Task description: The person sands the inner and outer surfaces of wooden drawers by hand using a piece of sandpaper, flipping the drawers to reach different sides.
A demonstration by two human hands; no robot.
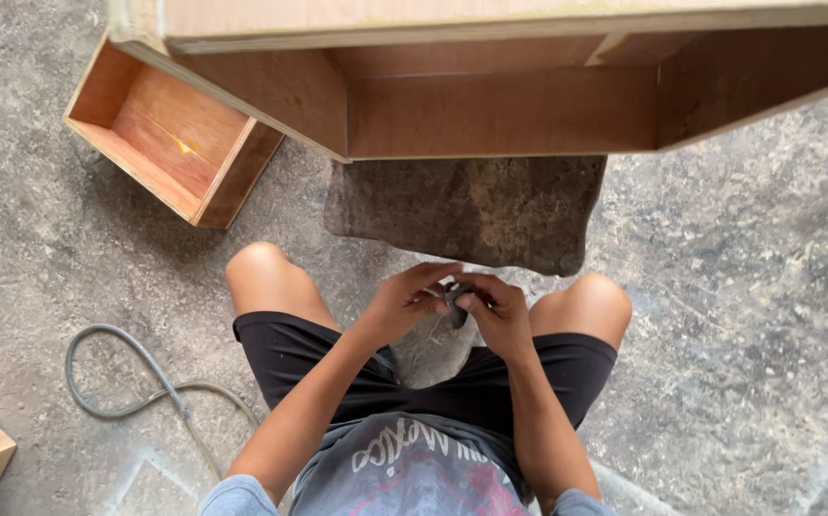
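- Between the bare knees, over the black shorts, the left hand [404, 301] and right hand [495, 311] meet, so the work sits close under the eyes.
- Both sets of fingers pinch a small dark grey folded piece [456, 304], perhaps abrasive sheet; it is too small to say for sure. Held from both sides, it seems steadied for folding or adjusting.
- Just ahead, a dark stone slab [467, 210] lies under the large open plywood cabinet [500, 110], apparently propping it off the grey concrete floor [739, 315].
- A small open plywood drawer box [170, 134] rests apart to the left, and a grey hose [127, 377] loops beside the left thigh.
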